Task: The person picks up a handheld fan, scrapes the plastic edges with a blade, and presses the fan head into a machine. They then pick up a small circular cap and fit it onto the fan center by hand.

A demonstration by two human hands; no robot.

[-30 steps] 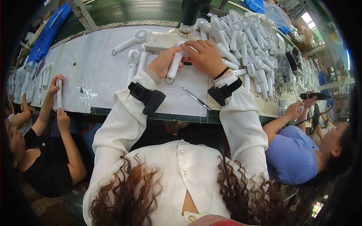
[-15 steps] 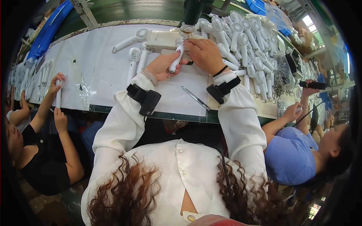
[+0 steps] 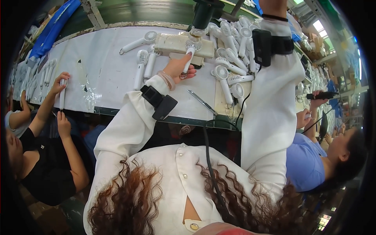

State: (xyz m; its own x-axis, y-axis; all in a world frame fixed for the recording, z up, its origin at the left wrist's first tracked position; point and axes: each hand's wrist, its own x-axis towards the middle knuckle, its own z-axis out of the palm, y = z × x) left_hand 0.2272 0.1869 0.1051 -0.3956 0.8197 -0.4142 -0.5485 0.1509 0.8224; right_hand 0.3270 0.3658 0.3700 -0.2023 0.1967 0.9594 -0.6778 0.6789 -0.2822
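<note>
The left hand (image 3: 179,71) grips a white fan (image 3: 188,64), fingers wrapped; the right hand, out of frame, can't be judged. Left of these fingers, a black shirt (image 3: 47,176) bears an unreadable mark (image 3: 42,147).

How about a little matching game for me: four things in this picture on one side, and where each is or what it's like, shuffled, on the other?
Column one
1. Left hand
2. Right hand
3. Silver pen-shaped tool
4. Machine head

Column two
A. Lying on the white sheet, close to its near edge
B. Dark green, above the head of the held fan
C. Partly cut off by the picture's top edge
D. Gripping a white fan by its handle

Right pairs: 1-D, 2-C, 3-A, 4-B
</note>
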